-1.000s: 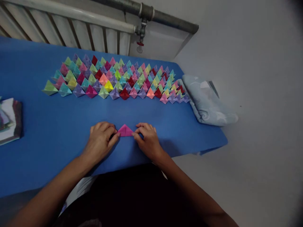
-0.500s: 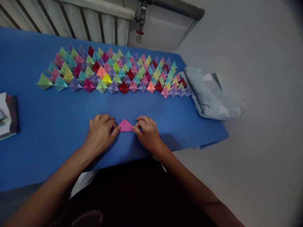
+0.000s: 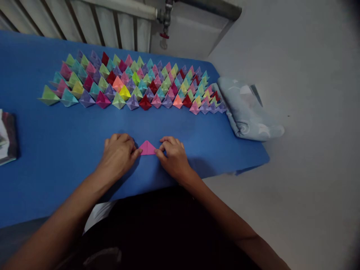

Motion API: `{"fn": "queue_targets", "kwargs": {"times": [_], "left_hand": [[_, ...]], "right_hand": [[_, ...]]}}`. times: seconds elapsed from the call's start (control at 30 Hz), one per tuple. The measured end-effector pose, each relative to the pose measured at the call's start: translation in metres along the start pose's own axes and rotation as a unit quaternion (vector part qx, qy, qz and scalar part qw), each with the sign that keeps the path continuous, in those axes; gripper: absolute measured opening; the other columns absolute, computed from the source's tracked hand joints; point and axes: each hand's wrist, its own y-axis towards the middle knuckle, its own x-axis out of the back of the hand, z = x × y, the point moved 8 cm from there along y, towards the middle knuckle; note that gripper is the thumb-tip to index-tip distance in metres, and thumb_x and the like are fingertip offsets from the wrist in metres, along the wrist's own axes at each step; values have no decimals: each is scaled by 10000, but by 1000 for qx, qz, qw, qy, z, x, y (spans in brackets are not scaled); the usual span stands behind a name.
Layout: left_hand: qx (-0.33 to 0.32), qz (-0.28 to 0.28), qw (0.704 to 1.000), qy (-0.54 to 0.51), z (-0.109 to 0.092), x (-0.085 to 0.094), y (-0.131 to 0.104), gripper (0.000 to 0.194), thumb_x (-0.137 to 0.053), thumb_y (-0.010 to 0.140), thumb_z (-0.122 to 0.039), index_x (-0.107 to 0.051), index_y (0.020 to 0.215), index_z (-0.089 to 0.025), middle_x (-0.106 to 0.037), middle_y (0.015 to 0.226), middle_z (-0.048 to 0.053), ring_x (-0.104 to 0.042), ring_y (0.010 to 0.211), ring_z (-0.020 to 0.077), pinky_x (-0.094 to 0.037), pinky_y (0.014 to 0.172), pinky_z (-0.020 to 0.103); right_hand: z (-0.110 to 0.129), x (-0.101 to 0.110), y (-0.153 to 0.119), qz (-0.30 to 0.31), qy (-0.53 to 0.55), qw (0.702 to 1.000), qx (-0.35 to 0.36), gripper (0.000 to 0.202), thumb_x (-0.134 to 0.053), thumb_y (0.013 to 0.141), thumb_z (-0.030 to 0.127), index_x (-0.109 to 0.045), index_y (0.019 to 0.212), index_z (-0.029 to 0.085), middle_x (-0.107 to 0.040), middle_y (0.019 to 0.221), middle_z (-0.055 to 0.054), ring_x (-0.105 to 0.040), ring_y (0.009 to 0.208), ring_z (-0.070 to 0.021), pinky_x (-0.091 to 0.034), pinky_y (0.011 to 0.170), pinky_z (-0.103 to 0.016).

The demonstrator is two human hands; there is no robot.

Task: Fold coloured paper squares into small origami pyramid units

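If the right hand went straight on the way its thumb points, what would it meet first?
The pink folded paper: the right hand's thumb appears to touch its right corner, though exact contact depth is hard to judge.

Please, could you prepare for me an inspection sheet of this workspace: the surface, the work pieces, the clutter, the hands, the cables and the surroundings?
Surface: blue tabletop.
Work pieces: pink paper triangle with a centre line, between the hands; beyond it, rows of multicoloured folded paper boats.
Clutter: folded grey-blue cloth with white patterns, at the right end; dark-edged object at the left, cut off by the frame, not identifiable.
Left hand: holds the triangle's left corner.
Right hand: holds its right corner.
Cables: nothing seen.
Surroundings: white radiator, red-handled valve, dark pipe, pale wall.
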Motion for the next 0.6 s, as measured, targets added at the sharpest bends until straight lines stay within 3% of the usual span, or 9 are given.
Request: {"fn": "queue_targets", "kwargs": {"times": [0.4, 0.6], "left_hand": [[25, 27, 999, 22, 3, -1, 1, 310, -534, 895, -411, -722, 811, -179, -674, 965, 139, -556, 1021, 361, -404, 799, 445], [46, -4, 999, -17, 11, 0, 0, 297, -605, 861, -465, -696, 747, -206, -663, 956, 124, -556, 979, 361, -386, 758, 442]], "right_hand": [[1, 0, -2, 10, -4, 1000, -21, 165, -595, 890, 218, -570, 728, 196, -674, 1160, -98, -572, 1064, -249, -359, 895, -392], [1, 0, -3, 19, 11, 1000, -22, 124, -560, 901, 243, -572, 783, 207, -665, 1118, -69, -558, 1013, -229, -344, 864, -373]]}}
